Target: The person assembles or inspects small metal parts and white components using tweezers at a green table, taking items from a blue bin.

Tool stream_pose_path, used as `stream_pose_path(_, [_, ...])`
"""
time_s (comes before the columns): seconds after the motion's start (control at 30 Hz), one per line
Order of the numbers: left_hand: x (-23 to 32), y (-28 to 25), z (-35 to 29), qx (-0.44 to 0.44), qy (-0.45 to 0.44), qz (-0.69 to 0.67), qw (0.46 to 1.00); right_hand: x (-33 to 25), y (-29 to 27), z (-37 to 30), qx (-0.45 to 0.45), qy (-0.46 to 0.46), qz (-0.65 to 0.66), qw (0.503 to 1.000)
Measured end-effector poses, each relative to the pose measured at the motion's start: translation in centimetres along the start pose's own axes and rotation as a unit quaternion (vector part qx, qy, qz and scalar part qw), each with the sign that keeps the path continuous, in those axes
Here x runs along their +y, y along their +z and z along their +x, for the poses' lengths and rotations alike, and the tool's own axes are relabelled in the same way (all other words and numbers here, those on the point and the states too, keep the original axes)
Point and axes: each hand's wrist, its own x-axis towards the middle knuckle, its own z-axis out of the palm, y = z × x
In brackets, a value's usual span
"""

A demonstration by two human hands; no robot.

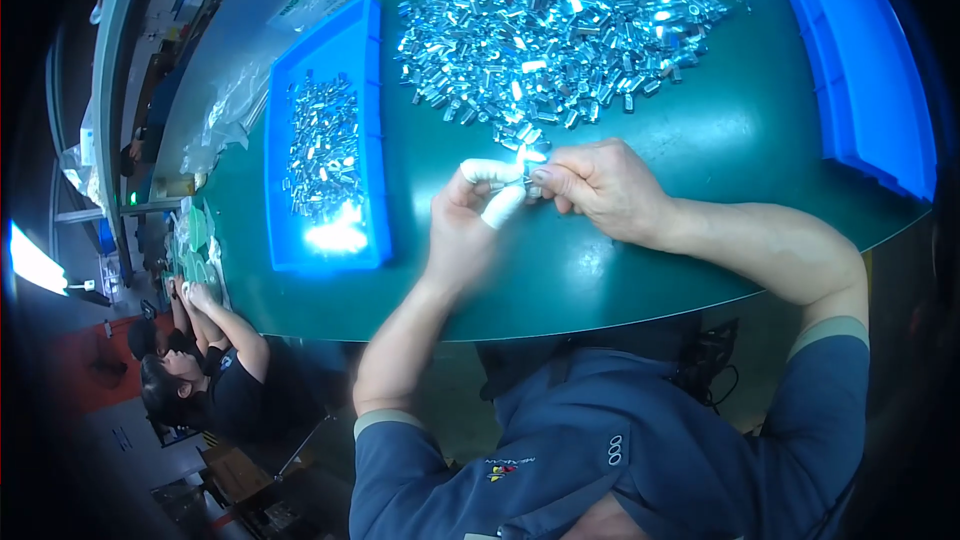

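Your green bench (700,140) carries a heap of metal parts (560,30) and blue trays (375,120); both hands' fingers (495,172) pinch one small metal part (527,175).

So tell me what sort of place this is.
Most likely a factory assembly or sorting bench: a heap of small shiny metal parts on a green worktable, a blue tray holding more, and another worker seated nearby.

Shiny metal parts (560,30) heaped on a smooth, glossy green table (720,140) beside a glossy plastic tray (375,120)
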Motion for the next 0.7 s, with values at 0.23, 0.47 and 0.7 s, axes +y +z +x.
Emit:
stream_pose_path(0.23, [1.5,-5.0,-0.9,0.105,0.096,0.179,0.973,0.3,-0.8,0.0,0.048,0.048,0.093,0.993])
stream_pose_path(0.47, [5.0,-13.3,-0.8,0.264,0.173,0.669,0.673,0.1,-0.6,-0.1,0.041,0.044,0.091,0.994])
stream_pose_path(0.7, [2.8,-6.2,5.1,0.117,0.183,0.576,0.788,0.2,-0.8,-0.2,0.036,0.038,0.084,0.995])
